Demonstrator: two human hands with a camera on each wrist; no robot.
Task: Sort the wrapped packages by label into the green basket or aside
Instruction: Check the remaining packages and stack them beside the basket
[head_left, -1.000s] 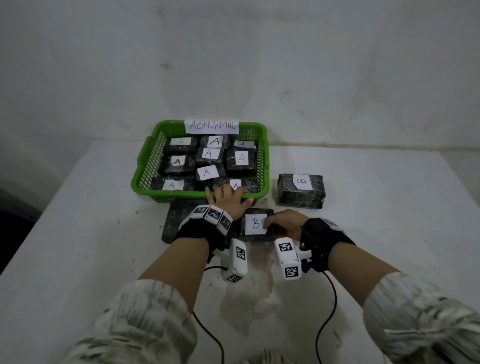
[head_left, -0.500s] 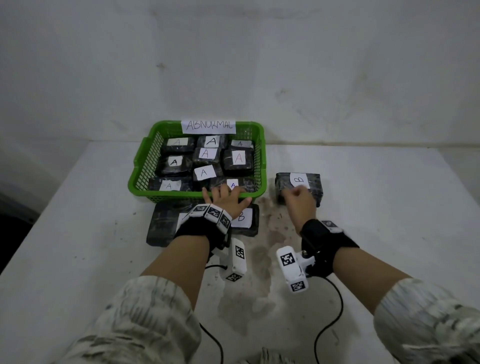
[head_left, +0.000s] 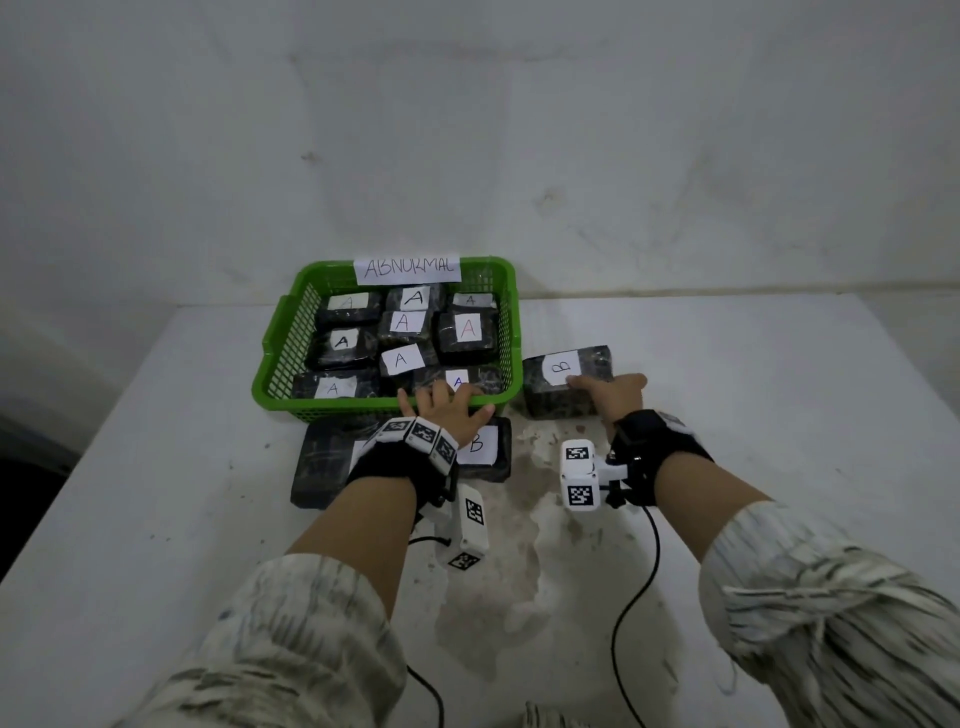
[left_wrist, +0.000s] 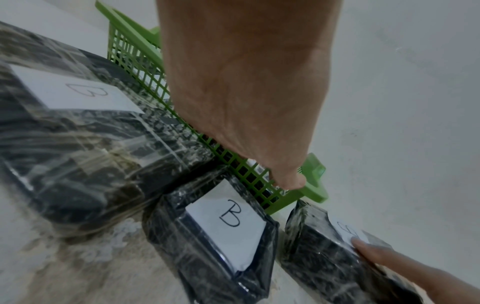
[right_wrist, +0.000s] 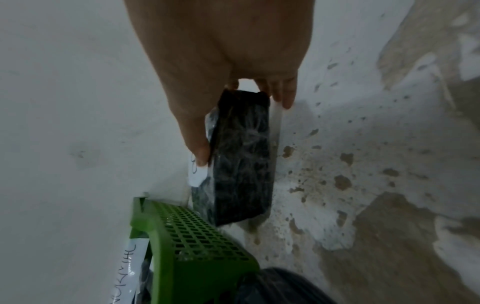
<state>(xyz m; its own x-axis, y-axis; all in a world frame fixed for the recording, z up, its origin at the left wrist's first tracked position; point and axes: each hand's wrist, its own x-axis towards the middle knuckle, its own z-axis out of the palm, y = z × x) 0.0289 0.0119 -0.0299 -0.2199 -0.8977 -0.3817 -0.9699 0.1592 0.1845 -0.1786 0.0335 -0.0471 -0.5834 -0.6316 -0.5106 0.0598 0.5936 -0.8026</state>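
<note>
- right hand (head_left: 613, 397) is closed around the near right end of a dark wrapped package marked b (head_left: 566, 382): in the right wrist view the thumb (right_wrist: 193, 131) lies on its labelled top and the other fingers wrap the opposite side, so it is gripping, not just touching.
- that package sits on the white table (head_left: 779, 415) just right of the green basket (head_left: 511, 332), its left end close to the basket's right wall.
- left hand (head_left: 449, 408) lies with fingers spread and fairly straight over the basket's near rim, resting there and holding nothing.
- just near of that rim lie a second b package (head_left: 485, 449) and, to its left, a larger dark package (head_left: 322, 465), also labelled b in the left wrist view.
- the basket, tagged "abnormal" (head_left: 408, 268), holds only packages labelled a, as far as the labels can be read.
- risk, as i judge it: the stretch wrap looks slick and the grip is at one end, so the package could tip or slide out if lifted.
- risk: swinging it left could knock the basket wall, or drop a b in among the a's and spoil the sort.
- risk: the left hand's weight on the rim could tilt or drag the basket.
</note>
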